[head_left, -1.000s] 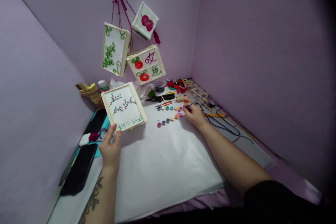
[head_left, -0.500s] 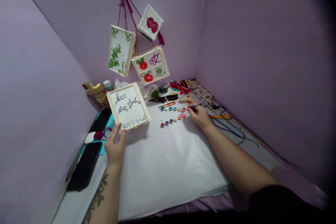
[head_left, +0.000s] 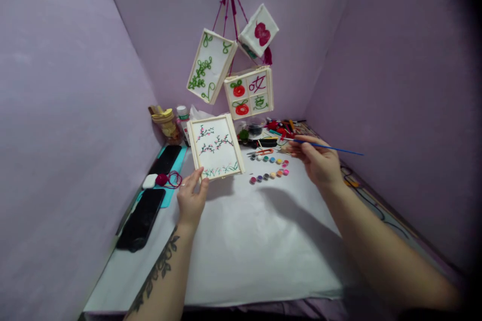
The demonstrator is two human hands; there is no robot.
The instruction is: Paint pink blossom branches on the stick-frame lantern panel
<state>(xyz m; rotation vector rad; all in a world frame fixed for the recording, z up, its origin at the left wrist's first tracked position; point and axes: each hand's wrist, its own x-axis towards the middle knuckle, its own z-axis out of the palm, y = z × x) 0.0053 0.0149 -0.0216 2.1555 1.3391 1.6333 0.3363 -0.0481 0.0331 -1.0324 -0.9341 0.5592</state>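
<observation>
My left hand [head_left: 192, 198] grips the lower left corner of a wood-framed panel [head_left: 222, 158], holding it tilted up above the table. Flowering branches in dark green and pink are painted on its white face, with green and pink grass along the bottom. A thin blue paintbrush [head_left: 331, 147] is pinched in my right hand [head_left: 316, 158], its tip pointing left toward the panel but apart from it. Between the hands, two rows of small paint pots [head_left: 266, 176] in several colours lie on the white sheet.
Decorated box panels [head_left: 248, 93] hang on purple cords at the back wall. Phones [head_left: 141, 220], a white case [head_left: 149, 181] and a purple yarn ball [head_left: 161, 179] lie at the left. Pliers [head_left: 263, 143], an orange cutter [head_left: 265, 151] and clutter stand behind the paints; cables [head_left: 371, 204] run along the right.
My right hand has risen from beside the paint pots with the brush, which now points left. The camera view has swung left, shifting everything rightward. My left hand still holds the panel.
</observation>
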